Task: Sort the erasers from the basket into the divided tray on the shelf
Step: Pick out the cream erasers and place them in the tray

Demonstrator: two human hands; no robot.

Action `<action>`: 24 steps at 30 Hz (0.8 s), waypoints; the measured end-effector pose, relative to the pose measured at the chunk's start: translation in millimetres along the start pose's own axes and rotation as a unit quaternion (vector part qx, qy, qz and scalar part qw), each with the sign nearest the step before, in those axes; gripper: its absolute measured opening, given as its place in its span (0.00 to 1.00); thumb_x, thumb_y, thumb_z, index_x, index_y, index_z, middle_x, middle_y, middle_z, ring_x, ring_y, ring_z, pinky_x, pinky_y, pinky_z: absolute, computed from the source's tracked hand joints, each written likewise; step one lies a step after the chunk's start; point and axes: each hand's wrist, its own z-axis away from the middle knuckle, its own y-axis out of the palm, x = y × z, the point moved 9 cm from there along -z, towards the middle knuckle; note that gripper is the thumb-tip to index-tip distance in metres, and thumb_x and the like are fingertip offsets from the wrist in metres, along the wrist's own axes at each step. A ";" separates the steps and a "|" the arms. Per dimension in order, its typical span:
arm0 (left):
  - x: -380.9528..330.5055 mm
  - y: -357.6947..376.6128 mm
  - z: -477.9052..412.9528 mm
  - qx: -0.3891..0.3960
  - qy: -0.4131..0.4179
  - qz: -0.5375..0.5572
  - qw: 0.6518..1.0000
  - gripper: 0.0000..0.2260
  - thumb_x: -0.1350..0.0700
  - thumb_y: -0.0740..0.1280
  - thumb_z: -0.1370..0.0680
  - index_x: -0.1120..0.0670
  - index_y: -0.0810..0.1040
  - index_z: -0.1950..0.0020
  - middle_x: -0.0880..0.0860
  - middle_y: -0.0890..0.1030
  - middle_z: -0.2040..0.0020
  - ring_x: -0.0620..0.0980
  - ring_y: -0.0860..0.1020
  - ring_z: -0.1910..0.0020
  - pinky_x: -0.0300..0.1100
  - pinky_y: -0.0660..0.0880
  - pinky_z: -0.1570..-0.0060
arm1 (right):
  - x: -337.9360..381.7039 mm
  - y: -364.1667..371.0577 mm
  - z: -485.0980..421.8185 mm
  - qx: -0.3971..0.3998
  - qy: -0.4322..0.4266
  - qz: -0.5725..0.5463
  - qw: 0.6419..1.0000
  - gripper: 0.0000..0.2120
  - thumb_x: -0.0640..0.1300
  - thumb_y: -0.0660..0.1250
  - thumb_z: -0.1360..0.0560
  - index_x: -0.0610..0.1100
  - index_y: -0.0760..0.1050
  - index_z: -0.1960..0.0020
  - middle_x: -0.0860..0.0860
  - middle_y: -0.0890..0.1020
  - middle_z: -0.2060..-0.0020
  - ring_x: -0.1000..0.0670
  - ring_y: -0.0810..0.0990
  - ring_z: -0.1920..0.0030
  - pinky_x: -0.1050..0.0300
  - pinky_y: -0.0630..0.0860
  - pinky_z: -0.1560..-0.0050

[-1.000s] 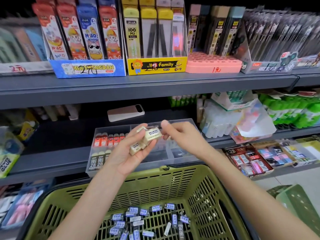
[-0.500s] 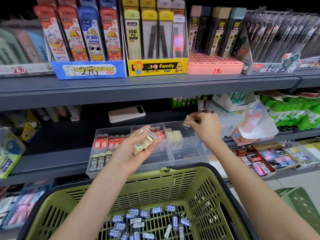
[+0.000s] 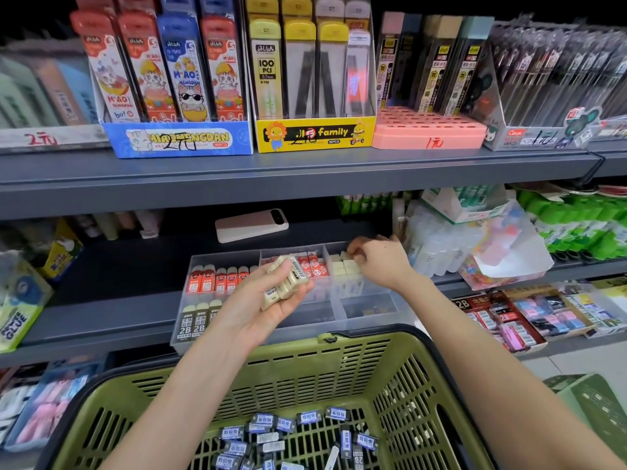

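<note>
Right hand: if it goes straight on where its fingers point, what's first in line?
Probably the cream erasers in the divided tray's rear right compartment, just under the fingertips of the right hand; then the divider wall. Depth is unclear.

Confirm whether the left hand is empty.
No, the left hand grips a handful of cream erasers in its curled fingers.

I was working in a stationery shop. Grey metal shelves [image 3: 305, 178] held printed display boxes [image 3: 315, 137] of pencil leads with prices handwritten on their fronts, a pink stand [image 3: 429, 135] priced the same way, glue packets [image 3: 15, 320], and erasers [image 3: 217, 279] in paper sleeves filling a clear divided tray [image 3: 373, 320]. A green shopping basket [image 3: 305, 354] sat below.
</note>
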 end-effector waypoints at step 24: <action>14.6 3.2 -7.1 0.027 -0.011 -0.054 0.998 0.06 0.60 0.73 0.35 0.57 0.85 0.60 0.60 0.84 0.63 0.57 0.84 0.64 0.39 0.77 0.73 | -6.8 -5.6 -14.5 -0.006 0.093 -0.077 0.993 0.07 0.55 0.68 0.28 0.53 0.81 0.55 0.53 0.84 0.53 0.49 0.79 0.49 0.47 0.66 0.34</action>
